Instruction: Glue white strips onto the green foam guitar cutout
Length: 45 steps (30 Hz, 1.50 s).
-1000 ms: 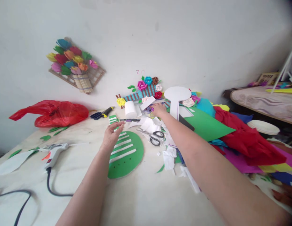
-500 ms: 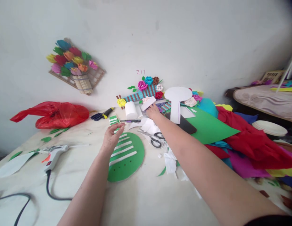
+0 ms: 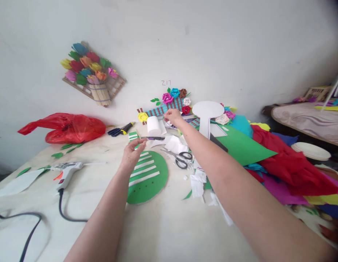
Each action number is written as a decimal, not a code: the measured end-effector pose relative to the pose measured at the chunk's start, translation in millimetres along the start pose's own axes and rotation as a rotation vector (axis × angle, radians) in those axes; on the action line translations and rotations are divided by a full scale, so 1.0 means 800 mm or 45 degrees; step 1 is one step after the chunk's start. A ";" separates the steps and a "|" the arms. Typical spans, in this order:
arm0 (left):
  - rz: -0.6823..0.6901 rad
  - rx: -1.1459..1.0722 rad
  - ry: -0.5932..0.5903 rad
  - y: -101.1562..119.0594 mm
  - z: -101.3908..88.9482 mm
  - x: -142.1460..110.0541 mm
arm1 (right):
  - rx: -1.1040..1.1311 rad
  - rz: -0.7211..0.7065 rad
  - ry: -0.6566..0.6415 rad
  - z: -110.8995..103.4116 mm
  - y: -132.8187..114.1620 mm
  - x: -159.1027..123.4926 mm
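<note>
My left hand (image 3: 134, 153) hovers with fingers apart at the far edge of a green oval card (image 3: 147, 178) that carries several white strips. My right hand (image 3: 173, 116) is stretched far across the table and its fingers pinch a small white paper piece (image 3: 166, 115), lifted off the pile next to a white paper roll (image 3: 153, 126). A purple pen (image 3: 152, 138) lies between the two hands. Black-handled scissors (image 3: 181, 159) rest on white scraps under my right forearm.
A glue gun (image 3: 66, 171) with a black cord lies at left, a red plastic bag (image 3: 66, 128) behind it. Coloured paper sheets (image 3: 280, 163) are heaped at right. A white mushroom-shaped cutout (image 3: 207, 112) and paper-flower crafts (image 3: 174, 100) stand by the wall.
My right hand has moved left and up from the paper pile and now holds a white piece off the table. My left hand has barely shifted.
</note>
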<state>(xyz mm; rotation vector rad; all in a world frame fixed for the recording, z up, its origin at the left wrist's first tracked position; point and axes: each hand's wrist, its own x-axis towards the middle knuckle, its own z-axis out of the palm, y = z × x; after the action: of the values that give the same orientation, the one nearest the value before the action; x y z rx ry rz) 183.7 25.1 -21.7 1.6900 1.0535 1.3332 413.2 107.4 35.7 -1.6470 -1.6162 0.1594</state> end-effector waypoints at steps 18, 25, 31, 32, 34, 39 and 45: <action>0.064 -0.577 -0.222 0.057 0.022 -0.010 | 0.183 -0.682 -0.132 -0.027 -0.128 -0.106; 0.028 -0.563 -0.156 0.059 0.021 -0.009 | -0.185 -1.113 -0.017 -0.026 -0.145 -0.131; 0.112 -0.594 -0.108 0.081 0.015 -0.014 | -0.174 -0.846 0.115 -0.048 -0.089 -0.100; 0.132 -0.597 -0.083 0.088 0.014 -0.015 | -0.147 -0.748 0.096 -0.053 -0.078 -0.096; 0.164 -0.613 -0.065 0.100 0.012 -0.017 | -0.110 -0.586 0.042 -0.060 -0.059 -0.090; 0.212 -0.657 -0.049 0.127 0.008 -0.024 | -0.171 -0.276 -0.214 -0.058 -0.023 -0.094; 0.460 -0.803 0.053 0.174 -0.027 -0.039 | -0.415 -0.113 -0.482 -0.034 0.000 -0.108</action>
<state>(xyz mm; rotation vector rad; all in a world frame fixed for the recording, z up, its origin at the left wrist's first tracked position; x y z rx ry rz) 181.1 -57.9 95.9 1.3972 0.2828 1.7072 414.7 19.3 16.4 -1.8662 -2.0863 0.1776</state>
